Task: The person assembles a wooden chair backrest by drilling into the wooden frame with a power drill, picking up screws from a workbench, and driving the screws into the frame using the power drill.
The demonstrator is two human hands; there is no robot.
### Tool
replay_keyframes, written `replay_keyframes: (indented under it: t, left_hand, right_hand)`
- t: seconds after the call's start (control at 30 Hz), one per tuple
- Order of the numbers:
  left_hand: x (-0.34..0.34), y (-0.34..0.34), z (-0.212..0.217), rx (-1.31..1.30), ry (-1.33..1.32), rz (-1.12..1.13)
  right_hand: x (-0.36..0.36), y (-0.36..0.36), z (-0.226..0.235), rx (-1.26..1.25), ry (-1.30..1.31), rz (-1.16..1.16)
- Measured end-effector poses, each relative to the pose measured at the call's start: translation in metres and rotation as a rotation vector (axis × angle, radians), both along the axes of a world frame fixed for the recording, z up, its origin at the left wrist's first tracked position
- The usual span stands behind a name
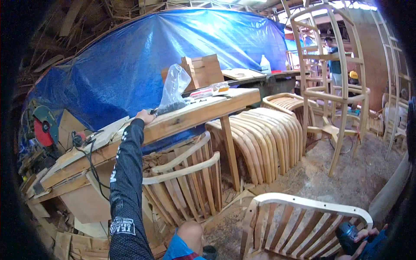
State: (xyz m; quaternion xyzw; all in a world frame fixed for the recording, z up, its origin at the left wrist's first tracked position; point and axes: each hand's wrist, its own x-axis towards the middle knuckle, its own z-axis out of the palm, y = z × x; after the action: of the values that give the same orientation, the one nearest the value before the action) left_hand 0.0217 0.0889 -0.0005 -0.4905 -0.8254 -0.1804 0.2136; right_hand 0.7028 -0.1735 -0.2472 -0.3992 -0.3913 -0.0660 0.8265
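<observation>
Head view, left hand (145, 116) stretched to the workbench (182, 119) at eleven o'clock, fingers closed on a clear plastic bag (173, 89), right hand (362, 238) at four o'clock gripping a dark power tool (349, 236) beside a curved wooden chair back (303, 216)

The desk (182, 119) was bare, unfinished wood, rough and dusty. On it a bag (173, 89) of thin clear plastic looked glossy and crinkled. The chair back (303, 203) was pale sanded wood, smooth and matt, like the stacked curved slats (260, 138). Behind hung a blue plastic tarpaulin (151, 47), slightly shiny and creased. The floor (346, 173) lay rough with sawdust.
</observation>
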Motion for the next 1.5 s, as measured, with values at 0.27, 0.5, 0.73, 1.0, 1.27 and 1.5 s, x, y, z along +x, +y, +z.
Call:
replay_keyframes:
  t: [0.27, 0.5, 0.73, 1.0, 1.27, 1.5]
  left_hand:
    - [0.004, -0.007, -0.004, 0.214, 0.002, -0.192]
    - [0.022, -0.012, -0.003, 0.304, 0.109, -0.214]
    - [0.109, 0.047, 0.02, 0.342, 0.022, -0.8]
    - [0.134, 0.163, 0.013, -0.047, 0.299, -0.74]
    - [0.11, 0.186, 0.008, 0.17, 0.227, -0.842]
    - [0.25, 0.071, -0.022, 0.425, 0.137, -1.196]
  right_hand:
    - [-0.027, 0.007, 0.023, -0.128, -0.054, 0.062]
    - [-0.041, 0.012, 0.026, -0.156, -0.091, 0.103]
    - [-0.042, 0.002, 0.031, -0.165, -0.104, 0.09]
    - [-0.029, -0.034, 0.037, -0.188, -0.155, -0.047]
    - [-0.036, -0.015, 0.093, -0.053, -0.194, 0.062]
    - [-0.029, -0.044, 0.04, -0.064, -0.118, 0.053]
